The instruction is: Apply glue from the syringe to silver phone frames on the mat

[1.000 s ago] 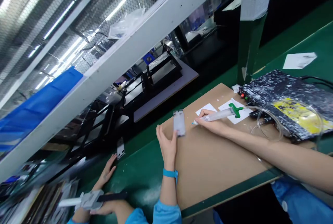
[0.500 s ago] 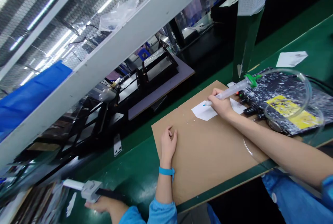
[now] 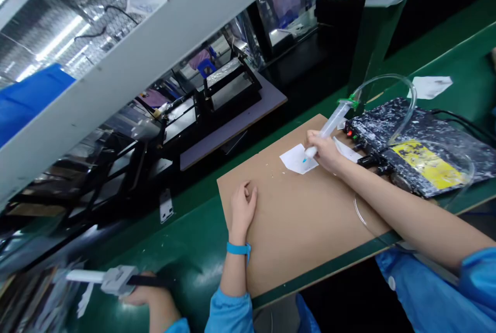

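Observation:
My right hand (image 3: 326,154) is closed around a clear dispensing syringe (image 3: 335,119) with a green cap and an air tube. The syringe is tilted, and its blue tip is over a piece of white paper (image 3: 295,161); whether it touches cannot be told. Brown board (image 3: 298,219) lies under the paper. Near the board's left edge rests my left hand (image 3: 242,206), a blue band on its wrist. It holds nothing; its fingers are loosely curled and the thumb stands apart.
A black-and-white speckled box (image 3: 422,142) with a yellow label and cables stands at the right. At lower left, another person's hand (image 3: 141,289) is by a grey clamp-like device (image 3: 118,280). A green post (image 3: 366,54) rises behind the board, and a light beam (image 3: 155,33) crosses above.
The syringe has become steeper, its capped end now higher and further left, its tip still over the paper. My left hand stays resting on the board. The whole view has shifted slightly.

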A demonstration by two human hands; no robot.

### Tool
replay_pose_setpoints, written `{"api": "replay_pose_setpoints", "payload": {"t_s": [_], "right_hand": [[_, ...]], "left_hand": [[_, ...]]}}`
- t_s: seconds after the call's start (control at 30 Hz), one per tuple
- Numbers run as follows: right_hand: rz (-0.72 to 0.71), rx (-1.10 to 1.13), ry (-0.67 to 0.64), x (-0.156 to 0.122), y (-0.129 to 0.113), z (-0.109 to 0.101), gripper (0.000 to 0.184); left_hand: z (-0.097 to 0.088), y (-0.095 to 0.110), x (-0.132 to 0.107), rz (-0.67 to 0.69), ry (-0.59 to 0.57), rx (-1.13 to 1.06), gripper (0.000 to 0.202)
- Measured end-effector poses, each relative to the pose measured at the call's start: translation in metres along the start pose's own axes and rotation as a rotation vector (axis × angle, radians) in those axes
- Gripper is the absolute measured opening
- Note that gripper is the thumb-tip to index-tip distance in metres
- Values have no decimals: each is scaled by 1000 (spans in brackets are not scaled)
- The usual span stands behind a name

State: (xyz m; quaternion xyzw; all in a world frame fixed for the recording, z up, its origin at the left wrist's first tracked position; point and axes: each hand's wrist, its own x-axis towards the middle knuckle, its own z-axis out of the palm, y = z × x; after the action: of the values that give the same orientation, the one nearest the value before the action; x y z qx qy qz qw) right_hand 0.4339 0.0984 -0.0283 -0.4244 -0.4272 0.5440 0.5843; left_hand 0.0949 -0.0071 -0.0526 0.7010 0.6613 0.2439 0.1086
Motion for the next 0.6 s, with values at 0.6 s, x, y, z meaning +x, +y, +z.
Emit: {"api": "replay_pose_setpoints", "payload": {"t_s": [0.6], "right_hand": [[-142,-624,119,-4,0,-16,35]], "left_hand": [[8,-1,-1,40,19,31,36]]}}
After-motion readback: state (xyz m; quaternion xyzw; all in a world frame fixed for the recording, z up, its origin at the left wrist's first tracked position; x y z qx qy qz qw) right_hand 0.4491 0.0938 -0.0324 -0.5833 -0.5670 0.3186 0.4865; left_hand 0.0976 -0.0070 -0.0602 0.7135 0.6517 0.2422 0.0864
